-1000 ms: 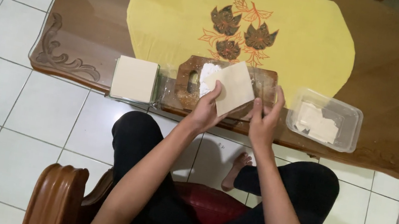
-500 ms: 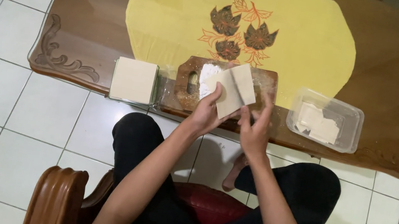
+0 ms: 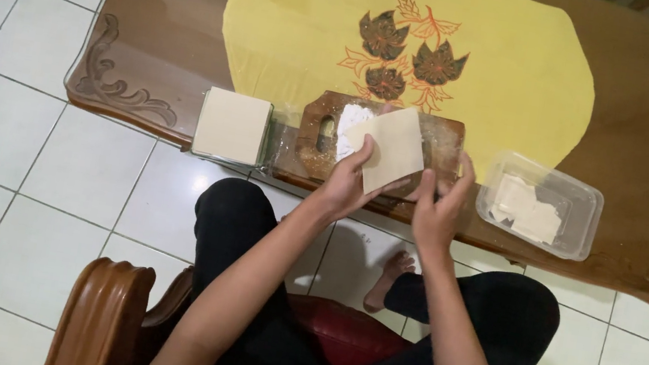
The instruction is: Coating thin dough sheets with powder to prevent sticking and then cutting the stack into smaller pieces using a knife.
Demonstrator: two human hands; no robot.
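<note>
A thin, pale square pastry wrapper (image 3: 389, 148) was held up over the floured wooden cutting board (image 3: 316, 133) at the near edge of the bench (image 3: 150, 25). The sheet was judged to be very light, limp and easily torn, likely a little tacky where undusted; it would best be taken by its edges or corners with a gentle pinch, not pulled. The left hand (image 3: 348, 186) was cupped beneath the wrapper's near-left edge, fingers part-curled and the thumb laid along the sheet, so that it was supported rather than squeezed. The right hand (image 3: 437, 209) was partly closed beside the wrapper's lower right corner; whether the corner was actually pinched could not be told. A stack of square wrappers (image 3: 232, 124) lay to the left, and a clear plastic container (image 3: 542, 205) to the right.
</note>
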